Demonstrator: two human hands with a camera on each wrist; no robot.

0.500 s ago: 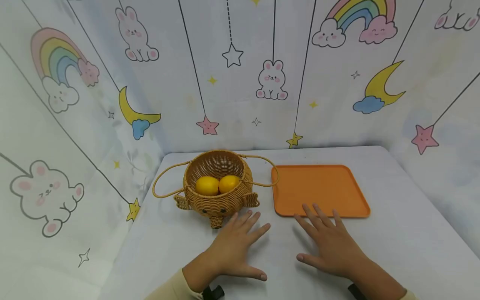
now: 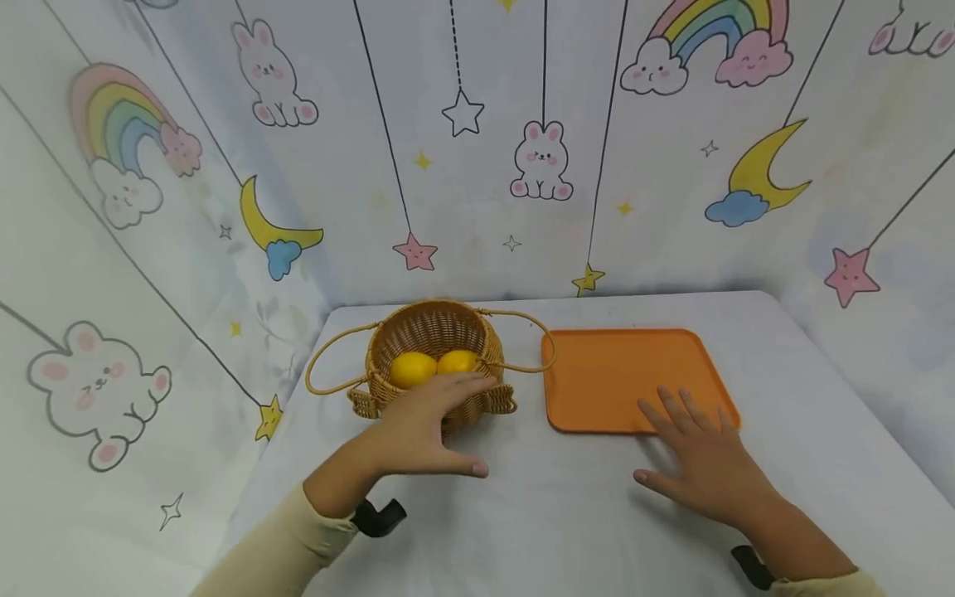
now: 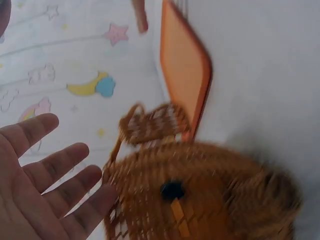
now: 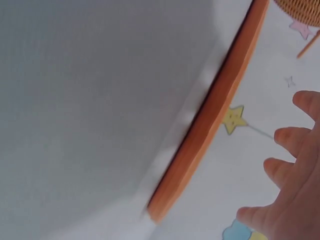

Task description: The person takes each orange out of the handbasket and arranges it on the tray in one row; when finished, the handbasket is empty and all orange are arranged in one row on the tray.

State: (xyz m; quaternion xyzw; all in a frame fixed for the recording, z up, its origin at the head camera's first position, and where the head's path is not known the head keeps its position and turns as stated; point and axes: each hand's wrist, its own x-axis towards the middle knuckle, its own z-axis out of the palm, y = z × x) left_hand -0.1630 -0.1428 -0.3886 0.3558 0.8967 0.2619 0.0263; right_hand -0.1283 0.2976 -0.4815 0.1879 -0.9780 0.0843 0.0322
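A woven wicker basket (image 2: 425,319) with an animal face, ear flaps and two loop handles stands at the back left of the table. Two yellow lemons (image 2: 413,369) lie inside it. My left hand (image 2: 414,427) hovers before the basket's front, fingers extended and thumb apart, hiding most of the face. In the left wrist view, the spread fingers (image 3: 70,160) are beside the basket (image 3: 170,200), holding nothing. My right hand (image 2: 705,464) is over the near right edge of an orange tray (image 2: 619,373), its fingers spread and nothing in it.
The table (image 2: 552,531) has a white cover. A white curtain (image 2: 477,207) printed with rabbits, stars and rainbows rises behind it and along its left side. One basket handle (image 2: 548,348) reaches over the tray's left edge.
My left hand has moved left and up toward the basket, now overlapping its front. My right hand has shifted right and slightly forward over the tray's near edge. The basket and tray stay in place.
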